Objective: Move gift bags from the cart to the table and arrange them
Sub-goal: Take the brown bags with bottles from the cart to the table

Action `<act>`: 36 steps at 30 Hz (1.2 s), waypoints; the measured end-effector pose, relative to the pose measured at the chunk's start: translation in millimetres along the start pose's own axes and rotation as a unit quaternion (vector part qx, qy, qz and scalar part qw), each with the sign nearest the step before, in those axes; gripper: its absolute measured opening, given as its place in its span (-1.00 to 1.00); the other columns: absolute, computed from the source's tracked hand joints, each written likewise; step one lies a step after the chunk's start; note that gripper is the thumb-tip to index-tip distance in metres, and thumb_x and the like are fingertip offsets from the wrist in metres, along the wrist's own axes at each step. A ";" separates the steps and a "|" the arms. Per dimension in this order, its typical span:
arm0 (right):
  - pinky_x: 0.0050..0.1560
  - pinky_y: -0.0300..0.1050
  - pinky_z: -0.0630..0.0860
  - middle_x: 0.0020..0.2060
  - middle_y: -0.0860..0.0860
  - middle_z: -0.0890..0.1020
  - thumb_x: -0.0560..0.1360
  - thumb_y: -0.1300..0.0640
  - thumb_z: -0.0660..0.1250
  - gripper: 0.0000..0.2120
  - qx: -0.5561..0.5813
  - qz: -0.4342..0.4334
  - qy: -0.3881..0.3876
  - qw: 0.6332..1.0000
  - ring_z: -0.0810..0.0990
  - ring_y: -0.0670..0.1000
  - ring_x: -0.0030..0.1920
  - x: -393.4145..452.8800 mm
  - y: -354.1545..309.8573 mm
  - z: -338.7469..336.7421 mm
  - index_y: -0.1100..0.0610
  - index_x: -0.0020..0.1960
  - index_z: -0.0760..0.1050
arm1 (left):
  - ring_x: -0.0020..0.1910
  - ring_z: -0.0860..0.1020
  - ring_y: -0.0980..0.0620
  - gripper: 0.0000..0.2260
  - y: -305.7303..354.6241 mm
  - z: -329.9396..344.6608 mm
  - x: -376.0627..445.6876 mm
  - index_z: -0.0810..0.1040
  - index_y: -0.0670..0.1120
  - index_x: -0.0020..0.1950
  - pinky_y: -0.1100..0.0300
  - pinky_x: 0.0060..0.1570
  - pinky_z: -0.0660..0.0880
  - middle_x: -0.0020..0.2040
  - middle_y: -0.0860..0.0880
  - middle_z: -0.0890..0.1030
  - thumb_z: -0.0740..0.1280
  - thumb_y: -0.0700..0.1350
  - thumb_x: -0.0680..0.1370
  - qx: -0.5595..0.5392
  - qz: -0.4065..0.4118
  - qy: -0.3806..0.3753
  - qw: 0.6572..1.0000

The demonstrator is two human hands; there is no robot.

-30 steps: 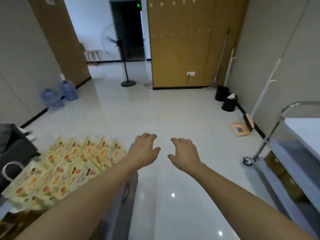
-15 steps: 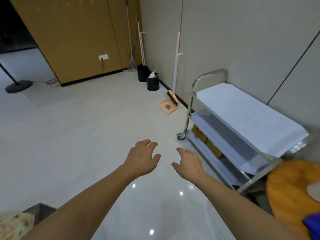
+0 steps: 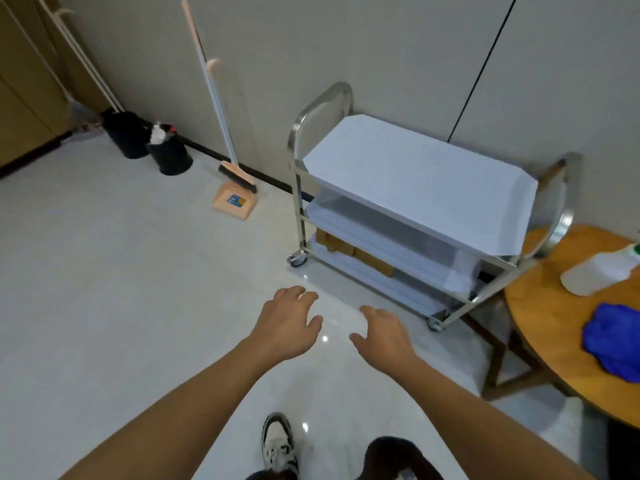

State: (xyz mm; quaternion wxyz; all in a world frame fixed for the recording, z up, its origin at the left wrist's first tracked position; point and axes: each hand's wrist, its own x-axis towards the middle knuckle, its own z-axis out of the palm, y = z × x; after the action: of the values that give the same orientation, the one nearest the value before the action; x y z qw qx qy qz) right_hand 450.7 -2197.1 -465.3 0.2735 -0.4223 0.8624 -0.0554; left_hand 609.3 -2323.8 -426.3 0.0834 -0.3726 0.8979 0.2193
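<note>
A steel three-shelf cart [image 3: 297, 188] stands against the grey wall, its top shelf covered by a bare white sheet. Brown gift bags [image 3: 372, 262] lie flat on the bottom shelf, partly hidden by the middle shelf. My left hand [image 3: 285, 322] and my right hand [image 3: 382, 336] reach forward over the floor in front of the cart, fingers relaxed and spread, holding nothing. Both hands are short of the cart, near its lower front edge.
A round wooden table [image 3: 554, 327] at the right carries a white spray bottle [image 3: 601, 270] and a blue cloth [image 3: 614, 341]. A broom and peach dustpan [image 3: 232, 202] lean on the wall left of the cart, beside two black bins [image 3: 166, 150]. My shoe [image 3: 278, 441] is on the glossy floor.
My view has swung right, away from the yellow patterned bags, and closer to the cart. The round table with bottle and cloth has come into sight. Both hands stay empty in front.
</note>
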 end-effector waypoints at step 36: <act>0.15 0.12 0.57 0.21 0.11 0.53 0.58 0.08 0.34 -0.38 0.148 0.158 0.276 0.937 0.57 0.22 0.16 518.9 270.4 274.9 -0.16 0.54 0.16 | 0.48 0.27 -0.10 -0.53 -92.2 432.6 510.7 0.37 -0.02 0.52 0.01 0.41 0.30 0.50 -0.08 0.35 0.31 0.05 0.62 -0.017 0.154 0.067 0.986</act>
State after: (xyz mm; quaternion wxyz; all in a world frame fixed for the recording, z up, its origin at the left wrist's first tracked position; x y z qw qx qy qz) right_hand 148.4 -2381.3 -1006.2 0.0896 -0.2033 0.9417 -0.2526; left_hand 306.6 -2507.4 -1001.9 -0.0179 -0.2453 0.9442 0.2190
